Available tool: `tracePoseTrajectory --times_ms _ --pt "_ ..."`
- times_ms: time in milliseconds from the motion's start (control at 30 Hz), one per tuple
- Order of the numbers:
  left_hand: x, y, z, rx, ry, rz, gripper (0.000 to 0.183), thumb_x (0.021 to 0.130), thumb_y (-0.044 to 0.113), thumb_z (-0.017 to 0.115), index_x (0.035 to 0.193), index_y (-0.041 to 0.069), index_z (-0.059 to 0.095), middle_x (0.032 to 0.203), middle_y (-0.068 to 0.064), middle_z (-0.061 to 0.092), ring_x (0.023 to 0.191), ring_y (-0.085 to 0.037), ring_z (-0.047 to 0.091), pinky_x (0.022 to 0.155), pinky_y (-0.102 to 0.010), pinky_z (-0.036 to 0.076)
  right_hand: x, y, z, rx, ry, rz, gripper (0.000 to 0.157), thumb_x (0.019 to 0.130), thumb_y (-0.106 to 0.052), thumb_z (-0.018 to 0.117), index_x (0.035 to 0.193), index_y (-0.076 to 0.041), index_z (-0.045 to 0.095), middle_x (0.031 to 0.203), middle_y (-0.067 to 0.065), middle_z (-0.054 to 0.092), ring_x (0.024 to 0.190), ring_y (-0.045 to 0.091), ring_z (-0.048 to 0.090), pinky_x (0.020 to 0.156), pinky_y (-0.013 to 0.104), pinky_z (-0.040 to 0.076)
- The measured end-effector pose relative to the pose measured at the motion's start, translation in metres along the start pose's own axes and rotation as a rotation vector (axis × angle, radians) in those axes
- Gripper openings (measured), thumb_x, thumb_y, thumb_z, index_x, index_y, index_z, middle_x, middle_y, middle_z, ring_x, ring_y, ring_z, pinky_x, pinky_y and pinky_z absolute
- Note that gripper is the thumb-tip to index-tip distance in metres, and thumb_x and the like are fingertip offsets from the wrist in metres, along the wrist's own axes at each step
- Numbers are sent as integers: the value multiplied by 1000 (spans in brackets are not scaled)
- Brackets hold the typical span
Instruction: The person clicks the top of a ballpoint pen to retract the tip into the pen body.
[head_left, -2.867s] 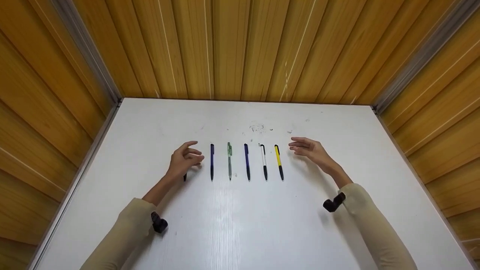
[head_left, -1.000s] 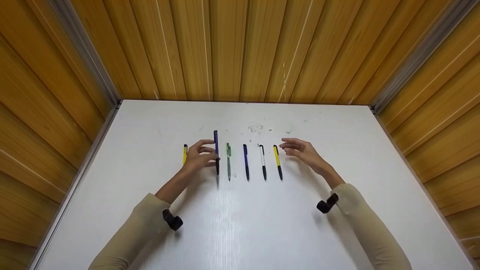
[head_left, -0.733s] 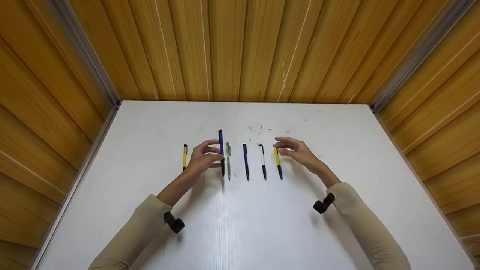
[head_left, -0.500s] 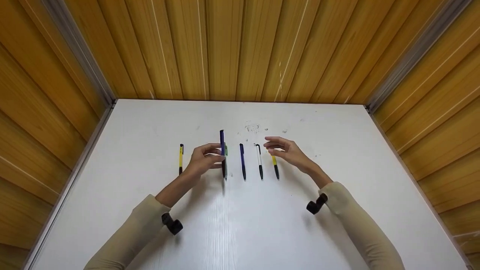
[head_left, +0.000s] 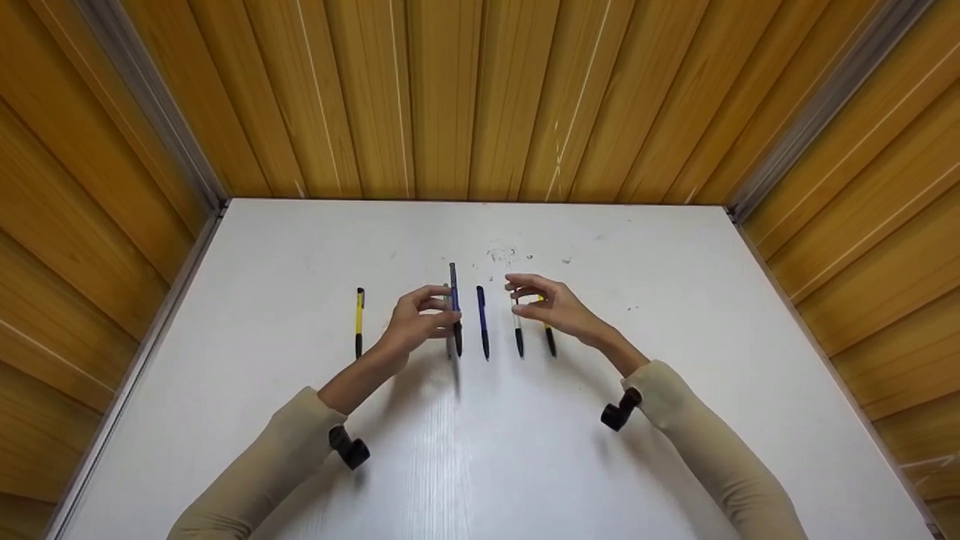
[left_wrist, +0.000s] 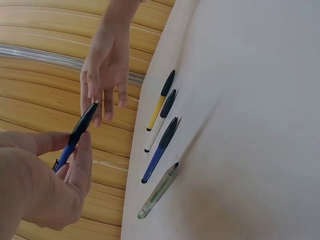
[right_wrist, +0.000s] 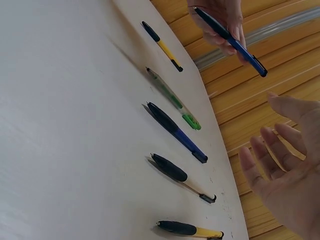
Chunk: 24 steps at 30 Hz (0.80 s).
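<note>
My left hand (head_left: pixel 418 322) pinches a blue pen (right_wrist: pixel 238 47) with a black grip between thumb and fingers, raised above the table. Behind it in the head view, the green clear pen (left_wrist: pixel 158 191) lies mostly hidden. My right hand (head_left: pixel 559 306) is held above the white pen (head_left: pixel 518 341) and the right yellow pen (head_left: pixel 550 343), fingers loosely spread and holding nothing. Between the hands a second blue pen (head_left: pixel 483 322) lies on the table. Another yellow pen (head_left: pixel 359 319) with a black grip lies left of my left hand.
The white table (head_left: pixel 480 465) has dark smudges (head_left: pixel 501 251) beyond the pens. Wood-look panels (head_left: pixel 435 97) stand at the back and both sides. A small black camera (head_left: pixel 349 448) is on the left wrist, another black camera (head_left: pixel 620 409) on the right.
My left hand has taken up the blue pen and carried it rightward over the green one. My right hand has moved left, from beside the right yellow pen to above the white one.
</note>
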<state>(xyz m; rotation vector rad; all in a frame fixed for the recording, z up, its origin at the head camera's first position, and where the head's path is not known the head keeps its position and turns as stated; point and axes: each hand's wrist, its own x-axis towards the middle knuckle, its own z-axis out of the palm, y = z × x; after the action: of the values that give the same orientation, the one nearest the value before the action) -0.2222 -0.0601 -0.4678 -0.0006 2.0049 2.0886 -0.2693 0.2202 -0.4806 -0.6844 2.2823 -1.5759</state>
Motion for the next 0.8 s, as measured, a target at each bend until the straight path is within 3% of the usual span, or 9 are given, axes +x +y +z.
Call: tracePoseTrajectory --times_ms 133,233,400,533,667,800 --pt "1 -1 2 -2 -32 1 47 90 -3 71 136 0 58 98 -6 66 80 -13 73 83 -37 67 3 -1 7 -12 -2 -28 62 95 -12 72 152 -9 47 147 21 51 137 43 49 114 45 50" --pt "2 -1 4 1 -46 13 51 90 -2 72 138 3 56 98 -6 66 80 -13 72 83 -38 67 4 -3 11 -18 5 -71 65 93 -11 75 152 -9 46 144 17 54 134 46 48 113 52 49" --pt "2 -2 6 -7 -46 29 52 90 -1 72 139 4 56 98 -7 67 79 -13 71 82 -38 67 8 -8 18 -81 28 -123 67 90 -13 79 150 -11 49 142 14 56 130 39 53 109 50 52" --pt "2 -6 7 -33 -40 30 52 89 -2 71 139 5 56 96 -6 67 78 -13 71 80 -38 67 12 -11 24 -101 35 -133 66 89 -10 79 148 -11 52 142 17 56 130 42 52 109 53 51" --pt "2 -9 9 -54 -40 30 54 89 -4 70 140 6 55 96 -6 67 80 -14 71 81 -39 67 14 -12 30 -112 24 -164 64 87 -7 80 146 -8 54 142 22 55 129 43 52 108 57 50" --pt "2 -9 11 -55 -42 34 57 89 -4 71 142 9 55 97 -6 68 85 -17 72 82 -40 67 15 -12 36 -132 19 -198 68 85 -6 82 145 -1 53 142 22 54 128 45 53 104 54 54"
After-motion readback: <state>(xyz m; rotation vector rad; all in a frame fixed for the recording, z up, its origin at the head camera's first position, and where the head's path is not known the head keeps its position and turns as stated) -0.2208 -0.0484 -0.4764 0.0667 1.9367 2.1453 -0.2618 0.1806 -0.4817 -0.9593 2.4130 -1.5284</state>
